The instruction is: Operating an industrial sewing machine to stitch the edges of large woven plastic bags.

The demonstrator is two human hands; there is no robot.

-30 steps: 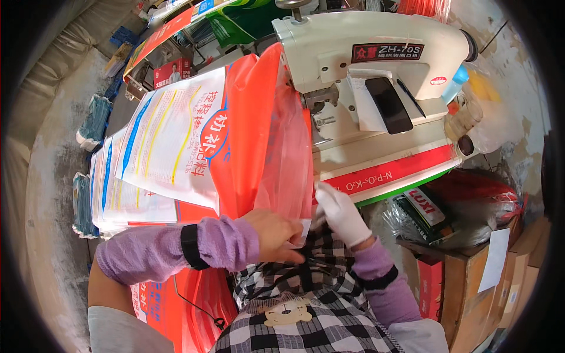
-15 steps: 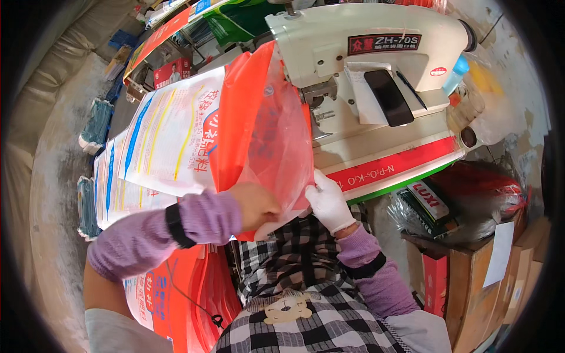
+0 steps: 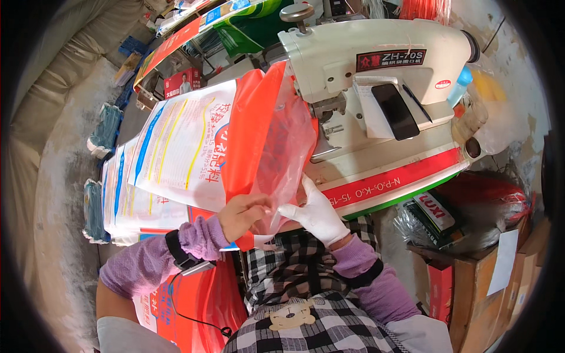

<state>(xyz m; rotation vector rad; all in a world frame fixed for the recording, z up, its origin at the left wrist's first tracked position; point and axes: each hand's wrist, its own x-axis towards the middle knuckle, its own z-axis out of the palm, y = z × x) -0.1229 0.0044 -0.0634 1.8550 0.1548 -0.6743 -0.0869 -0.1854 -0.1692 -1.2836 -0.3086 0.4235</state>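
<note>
A red and white woven sack (image 3: 244, 147) lies with its mouth facing right, and a clear plastic liner (image 3: 282, 153) shows inside the opening. At the mouth's near edge, my bare left hand (image 3: 244, 215) has its fingers closed on the liner. My right hand (image 3: 321, 217), in a white glove, is beside it. Its thumb reaches left against the liner, spread away from the fingers, which lie along the liner's edge. A cream sewing machine (image 3: 376, 53) stands just beyond the mouth, and its needle area is close to the sack's far edge.
More printed sacks (image 3: 118, 194) lie under this one, and a red stack of sacks (image 3: 206, 300) is by my left side. A phone (image 3: 395, 112), a notepad (image 3: 368, 106) and a pen (image 3: 416, 103) rest on the machine bed. Cardboard boxes (image 3: 485, 294) stand at right.
My right hand has moved left along the liner's edge, its thumb now spread from the fingers. My left hand has shifted slightly and its fingers now meet the liner near that thumb.
</note>
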